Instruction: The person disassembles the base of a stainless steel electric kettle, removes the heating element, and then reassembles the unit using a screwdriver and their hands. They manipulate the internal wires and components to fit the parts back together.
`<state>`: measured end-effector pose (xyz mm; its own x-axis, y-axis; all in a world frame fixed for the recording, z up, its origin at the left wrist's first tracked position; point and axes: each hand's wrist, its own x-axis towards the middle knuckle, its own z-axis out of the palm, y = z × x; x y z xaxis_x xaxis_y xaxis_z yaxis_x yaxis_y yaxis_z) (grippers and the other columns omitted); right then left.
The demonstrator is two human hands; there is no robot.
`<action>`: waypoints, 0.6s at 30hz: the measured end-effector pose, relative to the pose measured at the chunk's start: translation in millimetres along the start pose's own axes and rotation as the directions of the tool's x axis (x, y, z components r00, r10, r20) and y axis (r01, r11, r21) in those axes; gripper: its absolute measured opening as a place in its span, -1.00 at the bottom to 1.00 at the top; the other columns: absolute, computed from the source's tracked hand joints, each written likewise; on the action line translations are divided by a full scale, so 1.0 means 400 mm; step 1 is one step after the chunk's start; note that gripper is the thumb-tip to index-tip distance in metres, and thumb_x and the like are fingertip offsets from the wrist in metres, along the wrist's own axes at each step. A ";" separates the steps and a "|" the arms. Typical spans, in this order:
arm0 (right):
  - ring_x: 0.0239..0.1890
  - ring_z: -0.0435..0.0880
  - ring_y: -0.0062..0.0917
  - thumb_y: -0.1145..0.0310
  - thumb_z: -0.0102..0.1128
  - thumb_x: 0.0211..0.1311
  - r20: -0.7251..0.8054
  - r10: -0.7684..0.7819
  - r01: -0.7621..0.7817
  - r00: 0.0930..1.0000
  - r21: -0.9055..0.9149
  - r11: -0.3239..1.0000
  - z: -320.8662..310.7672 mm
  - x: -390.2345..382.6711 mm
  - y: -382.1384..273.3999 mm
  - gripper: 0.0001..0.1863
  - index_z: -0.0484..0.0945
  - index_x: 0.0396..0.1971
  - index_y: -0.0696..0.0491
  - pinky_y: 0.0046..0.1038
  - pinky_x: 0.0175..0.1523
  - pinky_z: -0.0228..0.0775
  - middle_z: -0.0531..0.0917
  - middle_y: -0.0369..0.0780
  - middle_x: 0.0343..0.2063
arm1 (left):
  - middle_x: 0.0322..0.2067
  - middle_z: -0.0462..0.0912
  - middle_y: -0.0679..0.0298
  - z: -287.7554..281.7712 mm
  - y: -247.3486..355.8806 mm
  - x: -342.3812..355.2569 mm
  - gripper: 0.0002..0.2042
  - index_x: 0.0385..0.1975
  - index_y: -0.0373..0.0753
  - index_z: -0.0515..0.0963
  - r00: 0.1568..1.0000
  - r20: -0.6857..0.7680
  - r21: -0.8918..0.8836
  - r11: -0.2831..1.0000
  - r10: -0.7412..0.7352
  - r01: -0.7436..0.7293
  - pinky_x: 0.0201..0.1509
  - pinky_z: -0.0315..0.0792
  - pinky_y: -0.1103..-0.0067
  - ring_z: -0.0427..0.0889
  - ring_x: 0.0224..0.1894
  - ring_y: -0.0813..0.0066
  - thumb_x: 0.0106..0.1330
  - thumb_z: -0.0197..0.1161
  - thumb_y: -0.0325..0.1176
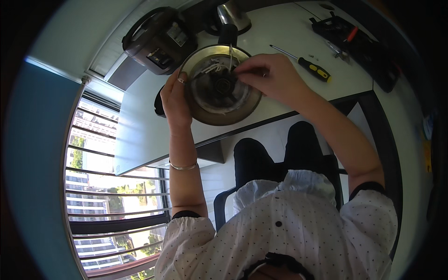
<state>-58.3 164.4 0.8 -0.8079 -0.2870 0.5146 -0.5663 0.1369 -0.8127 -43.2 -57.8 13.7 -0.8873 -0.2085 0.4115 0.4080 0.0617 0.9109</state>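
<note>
A round metal kettle body (221, 117) with a black handle (227, 34) is tilted toward me above the table's near edge. Its underside lies open, showing white wires (215, 68) and a dark round fitting (224, 86) in the middle. My left hand (175, 95) grips the kettle's left rim, a ring on one finger. Over the right side of the opening, my right hand (270, 77) has thumb and fingers pinched together beside the wires. What sits between those fingertips is too small to make out.
A dark rice cooker (161, 42) and a shiny metal jug (234, 16) stand at the back. On the white table (280, 28) lie a yellow-black screwdriver (315, 70), small metal bits (315, 57) and a black tool pouch (368, 51). A black object (159, 101) shows partly behind my left hand.
</note>
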 end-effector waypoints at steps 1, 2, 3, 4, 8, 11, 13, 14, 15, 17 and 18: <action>-0.44 0.62 -0.59 0.50 0.29 0.06 -0.025 -0.001 0.002 1.000 0.036 0.999 0.004 -0.008 -0.004 -0.87 0.66 -0.34 0.13 -0.61 -0.34 0.45 0.65 -0.22 -0.44 | -0.17 0.59 0.09 -0.014 -0.004 0.005 -0.70 -0.06 -0.51 0.47 1.000 0.011 0.028 0.999 0.028 -0.028 -0.04 0.44 0.60 0.57 -0.15 0.42 0.33 0.00 -0.42; -0.43 0.61 -0.60 0.51 0.29 0.07 -0.049 -0.001 0.005 0.999 0.072 0.997 0.006 -0.011 -0.005 -0.87 0.65 -0.34 0.13 -0.63 -0.36 0.44 0.64 -0.23 -0.44 | -0.17 0.59 0.08 -0.032 -0.012 0.011 -0.70 -0.06 -0.51 0.47 0.998 0.023 0.056 0.997 0.054 -0.056 -0.04 0.45 0.59 0.58 -0.15 0.41 0.33 -0.02 -0.43; -0.44 0.62 -0.56 0.48 0.29 0.05 -0.080 -0.076 0.079 0.994 0.035 0.996 0.005 -0.012 0.004 -0.88 0.66 -0.36 0.11 -0.58 -0.36 0.45 0.64 -0.23 -0.45 | -0.17 0.59 0.07 -0.038 -0.013 0.015 -0.71 -0.07 -0.50 0.47 0.996 0.042 0.081 0.993 0.080 -0.083 -0.03 0.45 0.59 0.58 -0.15 0.41 0.33 -0.03 -0.43; -0.45 0.62 -0.52 0.45 0.30 0.04 -0.107 -0.150 0.151 0.983 -0.004 0.989 0.008 -0.013 0.019 -0.88 0.66 -0.38 0.09 -0.54 -0.35 0.46 0.63 -0.23 -0.46 | -0.17 0.58 0.07 -0.042 -0.011 0.018 -0.71 -0.08 -0.50 0.47 1.000 0.017 0.012 1.000 0.025 -0.026 -0.03 0.45 0.58 0.58 -0.15 0.40 0.33 -0.04 -0.44; -0.47 0.60 -0.46 0.38 0.34 -0.04 -0.164 -0.325 0.287 0.932 -0.217 0.933 0.027 -0.018 0.033 -0.88 0.68 -0.42 0.00 -0.50 -0.39 0.46 0.58 -0.27 -0.49 | -0.17 0.58 0.05 -0.034 0.003 0.019 -0.71 -0.08 -0.49 0.47 0.996 -0.024 -0.122 0.989 -0.091 0.087 -0.01 0.45 0.56 0.58 -0.14 0.37 0.33 -0.07 -0.45; -0.45 0.56 -0.47 0.38 0.34 -0.07 -0.172 -0.423 0.318 0.890 -0.432 0.844 0.042 -0.024 0.023 -0.88 0.69 -0.44 -0.08 -0.49 -0.44 0.42 0.53 -0.32 -0.51 | -0.18 0.58 0.06 -0.029 0.005 0.010 -0.71 -0.08 -0.48 0.47 0.998 -0.020 -0.074 0.996 -0.058 0.056 -0.01 0.45 0.55 0.58 -0.13 0.37 0.33 -0.07 -0.45; -0.41 0.55 -0.48 0.38 0.33 -0.07 -0.184 -0.440 0.301 0.879 -0.501 0.811 0.048 -0.030 0.017 -0.89 0.68 -0.46 -0.08 -0.49 -0.45 0.41 0.51 -0.32 -0.50 | -0.19 0.58 0.07 -0.022 0.006 0.005 -0.71 -0.08 -0.48 0.47 0.998 -0.020 -0.086 0.995 -0.057 0.055 -0.02 0.44 0.56 0.58 -0.13 0.38 0.33 -0.07 -0.44; -0.40 0.54 -0.49 0.38 0.33 -0.07 -0.190 -0.449 0.291 0.873 -0.535 0.793 0.051 -0.033 0.015 -0.90 0.68 -0.46 -0.08 -0.48 -0.46 0.41 0.50 -0.33 -0.49 | -0.19 0.59 0.07 -0.015 0.010 0.004 -0.71 -0.08 -0.48 0.47 0.997 -0.022 -0.118 0.991 -0.072 0.069 -0.02 0.44 0.56 0.58 -0.14 0.38 0.33 -0.07 -0.43; -0.39 0.54 -0.48 0.38 0.33 -0.07 -0.193 -0.460 0.294 0.867 -0.547 0.784 0.055 -0.036 0.013 -0.90 0.68 -0.47 -0.07 -0.48 -0.46 0.40 0.49 -0.32 -0.49 | -0.19 0.59 0.07 -0.013 0.012 0.002 -0.70 -0.08 -0.48 0.47 0.996 -0.027 -0.150 0.985 -0.089 0.084 -0.03 0.44 0.57 0.58 -0.14 0.38 0.33 -0.07 -0.43; -0.37 0.53 -0.47 0.39 0.33 -0.07 -0.201 -0.482 0.299 0.853 -0.570 0.766 0.063 -0.040 0.012 -0.91 0.68 -0.48 -0.05 -0.48 -0.47 0.40 0.49 -0.31 -0.48 | -0.19 0.59 0.08 -0.018 0.010 0.000 -0.70 -0.08 -0.48 0.47 0.997 -0.041 -0.112 0.992 -0.070 0.065 -0.04 0.44 0.58 0.58 -0.15 0.39 0.33 -0.07 -0.42; -0.35 0.53 -0.46 0.40 0.33 -0.07 -0.205 -0.488 0.301 0.848 -0.571 0.764 0.063 -0.041 0.013 -0.90 0.67 -0.47 -0.03 -0.48 -0.47 0.41 0.49 -0.30 -0.46 | -0.20 0.59 0.08 -0.016 0.009 0.002 -0.70 -0.08 -0.47 0.47 0.997 -0.043 -0.098 0.994 -0.059 0.054 -0.05 0.45 0.58 0.58 -0.16 0.39 0.33 -0.07 -0.42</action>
<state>-44.0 145.9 -18.8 -0.4425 -0.1161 0.8892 -0.7689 0.5595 -0.3095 -41.3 -63.9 17.1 -0.8997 -0.2530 0.3557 0.3783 -0.0452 0.9246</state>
